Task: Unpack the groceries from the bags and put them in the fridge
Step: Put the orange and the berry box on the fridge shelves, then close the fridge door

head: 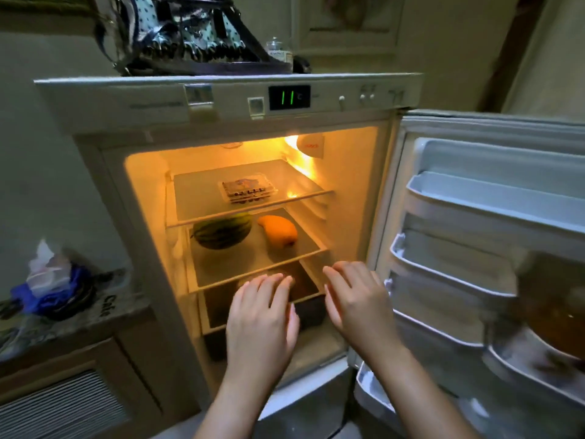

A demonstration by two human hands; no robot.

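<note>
- Fridge (104, 185): door (493, 248) swung fully open to the right; interior lamp lit; the display (289, 97) on the control strip reads 11.
- Top shelf (196, 204): one clear plastic punnet (248, 187) of dark fruit, lying flat near the middle.
- Middle shelf (253, 264): a striped watermelon (222, 231) at the left rear and a yellow-orange mango (279, 230) to its right; the two lie near each other but apart.
- Bottom drawer (311, 307): dark, partly pulled out below the middle shelf; its contents cannot be made out.
- Left hand (262, 315): palm down, fingers extended and released, grasping nothing, held over the drawer's front edge.
- Right hand (356, 299): palm down, fingers extended and slightly spread, likewise released and empty, held at the drawer's right side, just beside the left hand.
- Door racks (443, 274): the upper racks appear bare; a blurred amber, jar-like container (557, 305) stands at the far right edge.
- Fridge top: a patterned bag (177, 30) and a small glass jar (278, 49).
- Desk (95, 318) at left: a blue bag (50, 289) with white wrapping showing.
</note>
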